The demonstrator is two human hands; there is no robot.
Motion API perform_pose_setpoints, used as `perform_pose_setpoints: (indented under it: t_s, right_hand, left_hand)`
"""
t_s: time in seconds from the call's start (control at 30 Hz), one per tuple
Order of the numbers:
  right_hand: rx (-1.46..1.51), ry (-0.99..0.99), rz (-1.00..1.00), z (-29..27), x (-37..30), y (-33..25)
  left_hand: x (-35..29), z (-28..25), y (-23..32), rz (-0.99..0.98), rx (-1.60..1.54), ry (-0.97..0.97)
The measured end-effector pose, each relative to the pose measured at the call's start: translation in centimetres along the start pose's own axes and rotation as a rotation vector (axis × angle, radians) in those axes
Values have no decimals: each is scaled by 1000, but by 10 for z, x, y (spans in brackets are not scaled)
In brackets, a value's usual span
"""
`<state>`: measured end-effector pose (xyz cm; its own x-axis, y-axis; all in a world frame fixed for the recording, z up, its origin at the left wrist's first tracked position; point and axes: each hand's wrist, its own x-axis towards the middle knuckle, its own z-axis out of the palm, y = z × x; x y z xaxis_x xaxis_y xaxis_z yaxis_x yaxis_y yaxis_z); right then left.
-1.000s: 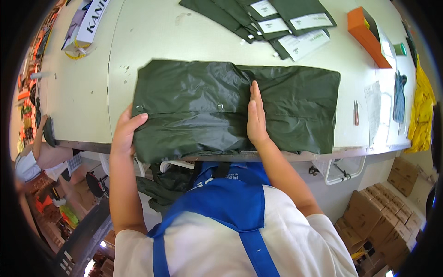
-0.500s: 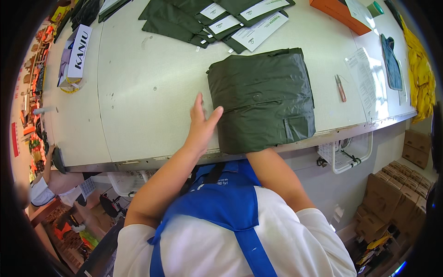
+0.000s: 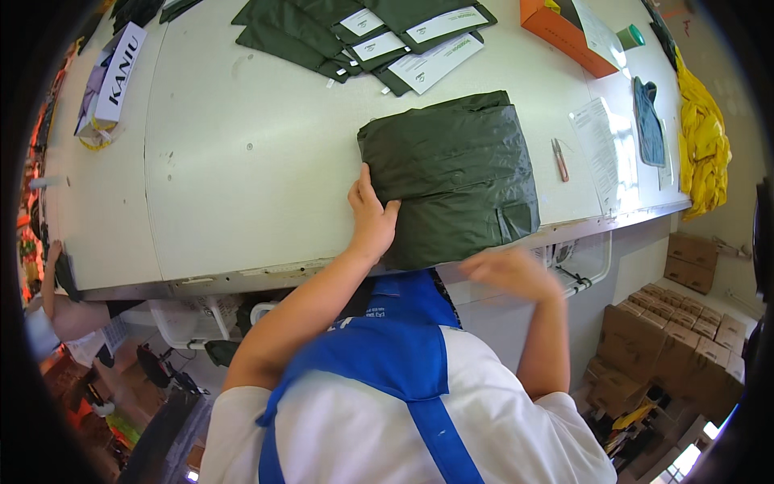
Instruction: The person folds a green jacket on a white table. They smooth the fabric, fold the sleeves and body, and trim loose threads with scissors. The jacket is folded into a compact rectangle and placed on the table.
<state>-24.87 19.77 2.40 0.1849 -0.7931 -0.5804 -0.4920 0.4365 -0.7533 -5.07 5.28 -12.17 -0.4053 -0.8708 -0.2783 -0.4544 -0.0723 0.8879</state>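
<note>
A folded dark green coated garment [image 3: 459, 173] lies at the near edge of the white table, its snap button and a pocket flap facing up. My left hand [image 3: 375, 216] rests against its left side. The fingers stretch along that edge, and the thumb lies on the top layer. Blurred by motion, my right hand [image 3: 516, 273] is by the garment's near right corner, in front of the table edge. Its fingers are too smeared to read. Whether it touches the fabric I cannot tell.
Several dark green pouches with white labels [image 3: 439, 64] lie at the back. To the right are small red-handled snips [image 3: 560, 160], a paper sheet [image 3: 595, 149], an orange box [image 3: 564, 36] and yellow fabric [image 3: 703, 137]. A white box [image 3: 114, 77] stands far left. White baskets [image 3: 584, 262] hang below.
My left hand has moved in against the garment's left edge. The right hand has come out from under the near side and swung right. The view has shifted slightly.
</note>
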Motion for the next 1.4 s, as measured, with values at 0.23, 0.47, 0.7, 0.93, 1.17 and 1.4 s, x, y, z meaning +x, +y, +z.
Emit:
perform_pose_setpoints:
  t_s: [0.23,0.47,0.7,0.93,1.17,1.4]
  right_hand:
    - [381,760,279,-82,67,113]
    - [643,707,211,-81,89,93]
    - [1227,602,189,-50,90,77]
    - [1476,690,84,-6,90,41]
    - [1377,923,-53,54,101,14]
    - [1184,1096,18,110,123,7]
  left_hand:
    - [7,-4,14,-126,18,-36]
    - [13,-27,3,-363,-733,-34]
    - [-29,-44,-10,-328,-1732,-530]
    - [-38,-28,0,-358,-1490,-497]
    - [-1,-47,-16,-48,-234,-8]
    - [-62,-43,6,-488,-1481,-31]
